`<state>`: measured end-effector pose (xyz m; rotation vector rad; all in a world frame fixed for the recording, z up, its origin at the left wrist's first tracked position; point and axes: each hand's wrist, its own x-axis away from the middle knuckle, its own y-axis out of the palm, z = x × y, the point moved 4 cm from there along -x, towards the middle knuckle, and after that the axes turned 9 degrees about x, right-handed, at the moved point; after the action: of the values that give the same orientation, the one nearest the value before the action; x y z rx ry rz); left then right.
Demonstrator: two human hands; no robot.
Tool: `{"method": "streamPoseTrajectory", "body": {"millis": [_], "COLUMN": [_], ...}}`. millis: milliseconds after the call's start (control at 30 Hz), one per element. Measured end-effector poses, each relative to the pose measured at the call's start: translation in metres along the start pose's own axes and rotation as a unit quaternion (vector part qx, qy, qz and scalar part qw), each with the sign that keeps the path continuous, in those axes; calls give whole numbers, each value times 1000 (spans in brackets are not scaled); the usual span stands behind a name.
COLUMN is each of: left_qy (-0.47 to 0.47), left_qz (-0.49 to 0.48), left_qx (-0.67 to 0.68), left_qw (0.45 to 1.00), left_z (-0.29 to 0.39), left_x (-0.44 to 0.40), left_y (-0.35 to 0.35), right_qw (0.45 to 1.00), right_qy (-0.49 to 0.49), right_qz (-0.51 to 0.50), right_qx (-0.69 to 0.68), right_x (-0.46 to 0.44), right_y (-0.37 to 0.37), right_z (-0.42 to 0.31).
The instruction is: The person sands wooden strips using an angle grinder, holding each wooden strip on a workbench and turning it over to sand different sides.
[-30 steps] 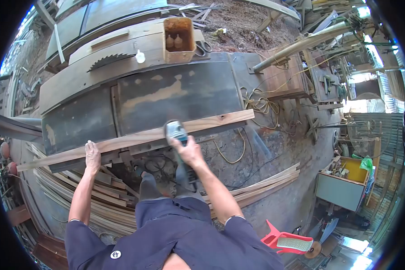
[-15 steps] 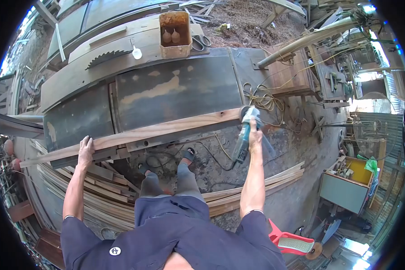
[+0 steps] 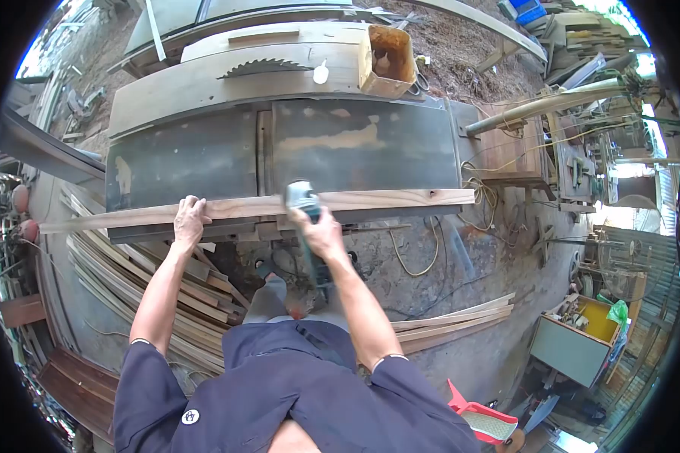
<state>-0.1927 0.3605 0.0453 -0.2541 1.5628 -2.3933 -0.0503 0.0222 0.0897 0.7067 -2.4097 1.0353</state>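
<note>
A long, narrow wooden plank [image 3: 385, 199] lies along the near edge of the dark metal table [image 3: 415, 151], its left end reaching past the table. My left hand [image 3: 192, 220] is closed over the plank left of its middle, fingers on top. My right hand [image 3: 323, 232] is wrapped around a teal angle grinder [image 3: 307, 198], which is smeared by motion. The grinder's head is at the plank near its middle; its disc is blurred, so I cannot tell its exact contact.
Behind the table stand a rusty container [image 3: 387, 68], a white bottle [image 3: 321, 73] and a toothed saw blade [image 3: 261, 68]. Wooden strips [image 3: 151, 283] are stacked on the floor at left, more [image 3: 461, 317] at right. A yellow cord [image 3: 412, 264] trails nearby. A red chair [image 3: 485, 421] stands at lower right.
My right hand has brought the angle grinder leftward from the plank's right end to near its middle. My left hand still grips the plank. The whole view has shifted.
</note>
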Motion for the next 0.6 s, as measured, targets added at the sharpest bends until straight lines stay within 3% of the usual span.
{"method": "streamPoseTrajectory", "body": {"millis": [167, 233, 500, 600], "left_qy": [-18, -26, -38, -49], "left_qz": [-23, -24, -23, -34], "left_qx": [-5, -9, -43, -55], "left_qw": [1000, 999, 998, 997], "left_z": [2, 5, 14, 9], "left_x": [-1, -2, -4, -5], "left_y": [-1, 0, 2, 5], "right_qw": [993, 996, 996, 989], "right_qy": [-34, -24, 76, 54], "right_qz": [-108, -83, 44, 130], "right_qx": [29, 23, -27, -44], "right_x": [-1, 0, 3, -12], "right_y": [47, 28, -155, -215], "right_z": [-57, -40, 104, 173]}}
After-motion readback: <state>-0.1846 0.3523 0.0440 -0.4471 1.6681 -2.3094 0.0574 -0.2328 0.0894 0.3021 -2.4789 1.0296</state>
